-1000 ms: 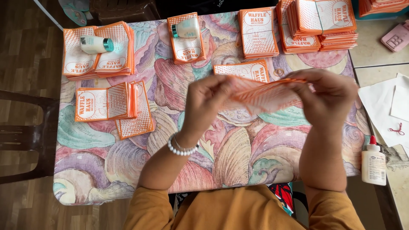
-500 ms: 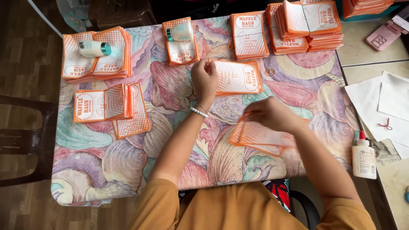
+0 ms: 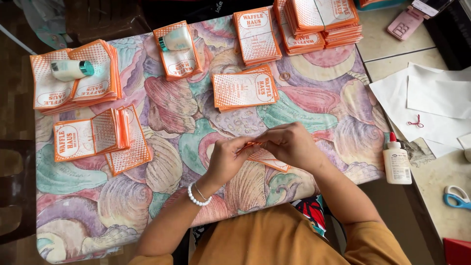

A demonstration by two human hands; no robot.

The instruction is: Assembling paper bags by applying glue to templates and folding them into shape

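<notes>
Both hands, left hand [image 3: 226, 159] and right hand [image 3: 289, 145], rejoined on orange-white paper sleeve [image 3: 265, 159].

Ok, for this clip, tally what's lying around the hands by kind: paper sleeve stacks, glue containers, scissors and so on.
Orange-and-white paper sleeve stacks on the table: 6, for example
Paper sleeve held by the left hand and right hand: 1
Glue sticks lying on stacks: 2
Glue bottle: 1
Scissors: 1
Pink calculator: 1
Total: 12
</notes>
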